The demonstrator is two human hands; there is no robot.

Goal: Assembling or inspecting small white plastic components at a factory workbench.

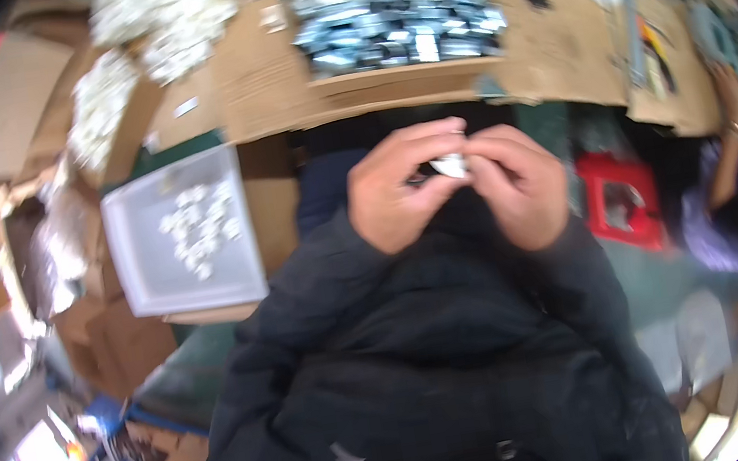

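Cardboard-covered worktop [263, 94] stops at a ragged near edge, open room before it between a pale plastic bin [140, 250], left, and a red container [596, 201], right. Small white piece [449, 167], smooth and shiny, is held up in that gap: left hand [390, 191] has thumb and fingers closed on it, right hand [525, 186] has fingertips bunched at its end. Fingers and blur hide most of its outline; whether the right fingers grip it or merely rest there, I cannot tell.
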